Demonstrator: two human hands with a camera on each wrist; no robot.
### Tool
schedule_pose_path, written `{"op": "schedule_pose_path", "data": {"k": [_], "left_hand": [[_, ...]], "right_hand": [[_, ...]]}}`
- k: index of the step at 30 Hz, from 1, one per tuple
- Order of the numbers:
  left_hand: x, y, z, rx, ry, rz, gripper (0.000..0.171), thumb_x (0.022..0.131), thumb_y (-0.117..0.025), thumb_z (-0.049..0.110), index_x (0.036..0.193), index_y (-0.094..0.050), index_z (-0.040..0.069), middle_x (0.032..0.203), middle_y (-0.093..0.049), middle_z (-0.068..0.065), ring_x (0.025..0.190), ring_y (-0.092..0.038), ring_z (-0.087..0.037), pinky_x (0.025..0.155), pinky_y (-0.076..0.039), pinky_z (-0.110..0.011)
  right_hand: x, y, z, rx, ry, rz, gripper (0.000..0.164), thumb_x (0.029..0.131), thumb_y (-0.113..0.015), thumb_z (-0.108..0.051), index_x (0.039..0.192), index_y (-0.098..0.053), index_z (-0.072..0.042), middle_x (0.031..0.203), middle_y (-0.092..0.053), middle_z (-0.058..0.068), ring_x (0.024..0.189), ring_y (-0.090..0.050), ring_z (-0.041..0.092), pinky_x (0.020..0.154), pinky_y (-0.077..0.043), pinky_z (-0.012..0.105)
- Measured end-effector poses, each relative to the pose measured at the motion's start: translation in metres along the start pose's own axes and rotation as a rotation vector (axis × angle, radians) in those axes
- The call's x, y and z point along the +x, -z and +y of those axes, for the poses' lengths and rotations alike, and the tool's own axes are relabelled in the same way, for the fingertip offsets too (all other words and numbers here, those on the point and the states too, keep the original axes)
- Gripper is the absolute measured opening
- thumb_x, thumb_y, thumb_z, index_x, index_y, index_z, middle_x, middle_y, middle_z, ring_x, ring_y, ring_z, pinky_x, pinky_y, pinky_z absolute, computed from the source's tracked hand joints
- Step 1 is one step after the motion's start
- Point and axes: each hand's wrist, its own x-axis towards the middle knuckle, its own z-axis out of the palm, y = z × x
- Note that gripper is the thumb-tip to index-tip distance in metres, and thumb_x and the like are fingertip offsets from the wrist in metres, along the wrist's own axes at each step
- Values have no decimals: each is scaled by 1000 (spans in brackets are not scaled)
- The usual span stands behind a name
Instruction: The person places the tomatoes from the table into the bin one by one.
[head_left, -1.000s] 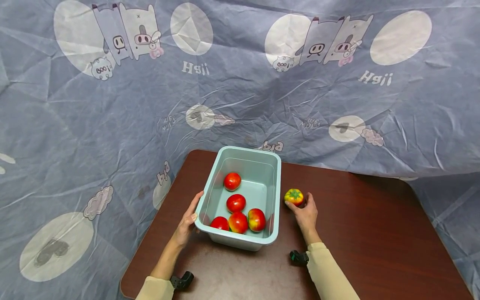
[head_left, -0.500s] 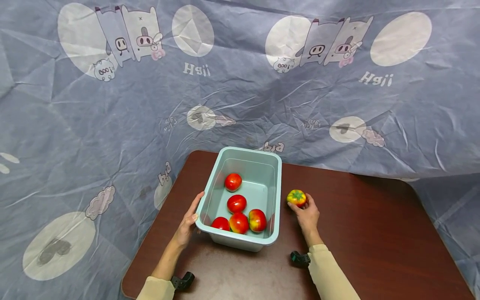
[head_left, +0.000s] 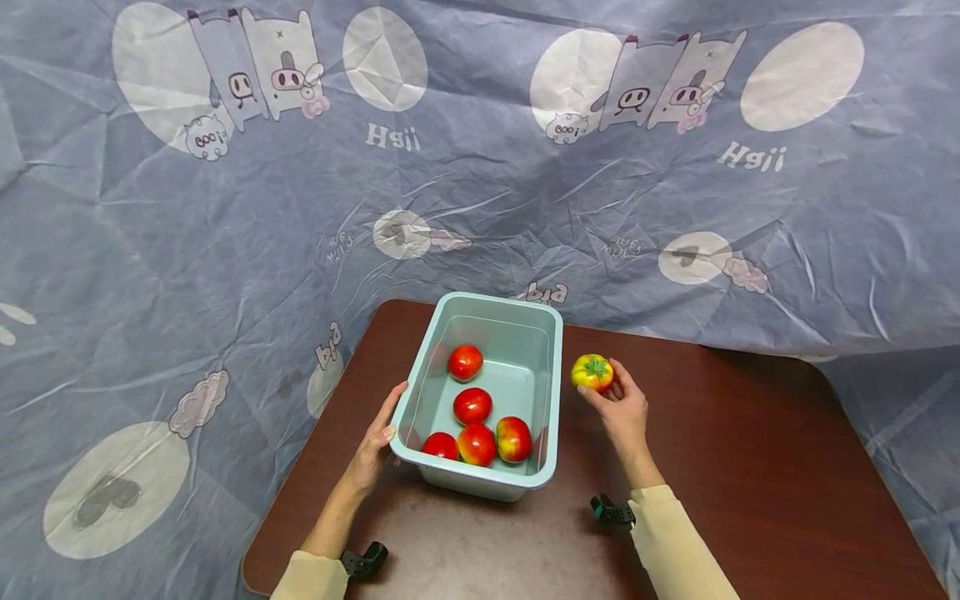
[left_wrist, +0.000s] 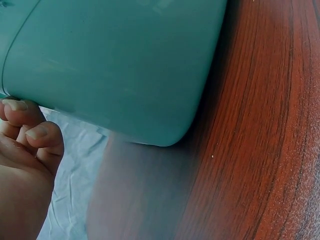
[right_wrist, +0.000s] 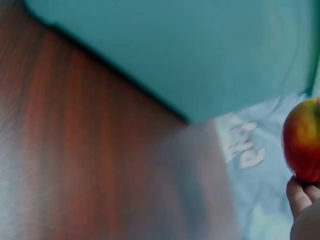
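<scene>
A red and yellow tomato [head_left: 592, 372] with a green star-shaped top is pinched between the thumb and fingers of my right hand [head_left: 627, 410]. It is held up just right of a pale blue-green plastic bin [head_left: 558, 358]. In the right wrist view the tomato [right_wrist: 302, 142] is cut off by the frame's edge. My left hand [head_left: 371, 450] grips the bin's left rim near the front corner, its thumb on the rim. The left wrist view shows curled fingers [left_wrist: 45, 135] against the bin's outer wall [left_wrist: 115, 75]. Several red tomatoes [head_left: 472, 406] lie inside the bin, mostly toward the front.
The bin stands on a dark brown wooden table [head_left: 750, 467] with rounded corners. A wrinkled grey-blue printed cloth [head_left: 480, 183] hangs behind and to the left of the table. A black band [head_left: 365, 562] is on each wrist.
My right hand has taken hold of the tomato beside the bin and raised it off the table. The left hand and the bin have stayed in place.
</scene>
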Motion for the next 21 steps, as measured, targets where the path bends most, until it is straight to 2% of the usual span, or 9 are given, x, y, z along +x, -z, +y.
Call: {"op": "schedule_pose_path", "data": {"k": [4,5,8,12,17,21], "left_hand": [[0,0,2,0,-1,5,69,90,-27,18,157,-13,14,135,-39,-19,73,-47,-12,41,-31,-34],[-1,-1,2,-1,1,6,69,90,-27,18,157,-13,15,131,-40,-20,72,-47,-12,41,-31,-32],[-1,-1,3,5,1,8,68,90,-27,19,157,-14,15,133,-38,-19,73,-46,-13,41,-32,-31],[0,-2,2,13,2,12,68,89,-27,19,157,-15,16,141,-34,-14,75,-46,-18,42,-33,-28],[0,-2,1,13,3,6,68,90,-26,19,157,-15,16,141,-35,-17,75,-46,-15,42,-33,-29],[0,-2,1,16,0,1,68,90,-26,19,157,-15,15,136,-38,-21,73,-47,-12,41,-31,-35]], "right_hand": [[-5,0,-25,24,70,-21,77,78,-81,-20,146,-45,-15,147,-48,10,131,-52,28,102,-42,32],[-6,-1,-32,31,85,-26,77,78,-81,-19,146,-45,-15,147,-48,9,131,-52,28,102,-42,31],[-12,-2,-49,48,114,-47,76,78,-81,-16,146,-46,-16,146,-49,6,128,-54,25,100,-44,23],[-19,-8,-69,79,132,-90,75,78,-81,-13,145,-47,-15,143,-51,7,118,-59,14,92,-46,12],[-24,-16,-81,123,154,-125,75,77,-80,-8,145,-47,-10,142,-52,12,110,-59,4,90,-47,10],[-26,-25,-86,143,160,-149,76,77,-80,-6,145,-46,-10,143,-51,12,115,-58,10,90,-48,11]]}}
